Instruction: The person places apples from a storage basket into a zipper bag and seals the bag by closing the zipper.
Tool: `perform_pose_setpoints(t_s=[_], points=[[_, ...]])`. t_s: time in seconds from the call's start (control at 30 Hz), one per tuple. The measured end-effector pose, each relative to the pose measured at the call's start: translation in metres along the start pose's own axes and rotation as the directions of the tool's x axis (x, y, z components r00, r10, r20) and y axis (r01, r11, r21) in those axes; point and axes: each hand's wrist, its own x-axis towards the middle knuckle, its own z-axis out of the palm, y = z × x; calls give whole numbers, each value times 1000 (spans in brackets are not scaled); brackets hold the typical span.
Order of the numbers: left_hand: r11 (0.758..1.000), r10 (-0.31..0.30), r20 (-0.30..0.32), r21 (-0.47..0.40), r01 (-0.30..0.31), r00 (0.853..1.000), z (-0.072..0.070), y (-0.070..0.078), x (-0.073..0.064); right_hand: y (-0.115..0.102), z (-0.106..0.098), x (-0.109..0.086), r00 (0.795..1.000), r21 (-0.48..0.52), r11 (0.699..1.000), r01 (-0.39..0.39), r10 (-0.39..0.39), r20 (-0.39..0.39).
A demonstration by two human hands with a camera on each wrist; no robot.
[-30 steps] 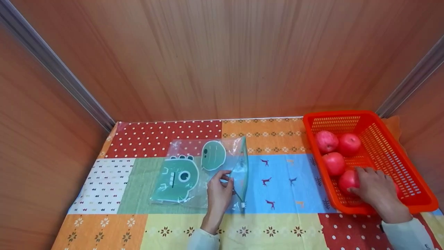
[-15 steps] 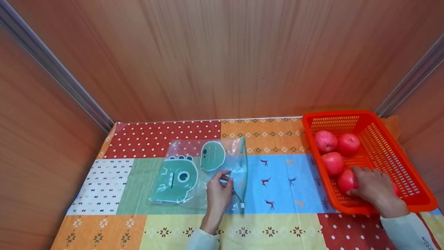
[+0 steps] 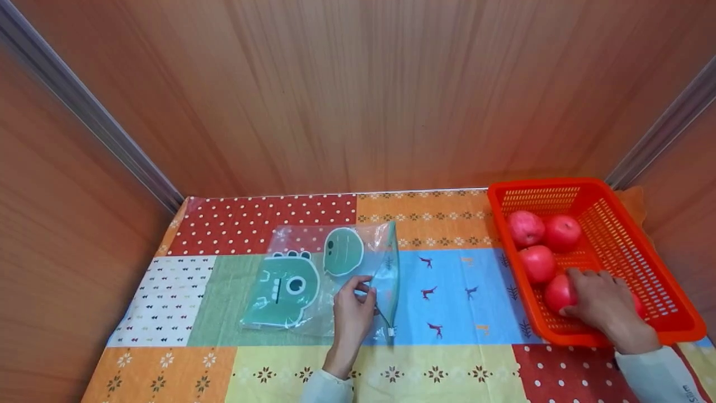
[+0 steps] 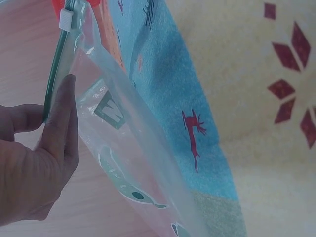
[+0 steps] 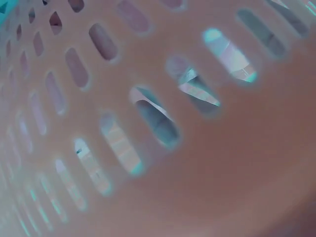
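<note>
In the head view my left hand point(image 3: 355, 308) pinches the edge of a clear zip bag point(image 3: 313, 330) with green dinosaur-like prints. The left wrist view shows the thumb and fingers of that hand point(image 4: 37, 168) at the bag's green strip, below a white slider point(image 4: 65, 19). The bag's mouth stands partly apart. Inside the red basket point(image 3: 506, 268), my right hand point(image 3: 604, 302) grips a red apple point(image 3: 558, 294), thumb on its near side; the palm hides part of it. Another apple point(image 3: 637, 305) peeks out beyond this hand.
Several more apples, such as a pink-red one point(image 3: 526, 228), lie along the basket's left side. A patchwork cloth point(image 3: 436, 369) covers the table. Wood-look panels point(image 3: 335, 101) enclose the back and sides. Close up, the right wrist view holds the basket's slotted wall point(image 5: 222, 163).
The right hand has shifted very slightly left over the apple. My left hand and the bag look the same.
</note>
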Motion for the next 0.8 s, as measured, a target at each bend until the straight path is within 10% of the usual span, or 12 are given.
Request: perform_pose_setpoints(t_s=[0.8], points=[[1000, -7, -4, 22, 8, 1000, 0, -1, -1, -14, -19, -17, 992, -81, 996, 47, -56, -112]])
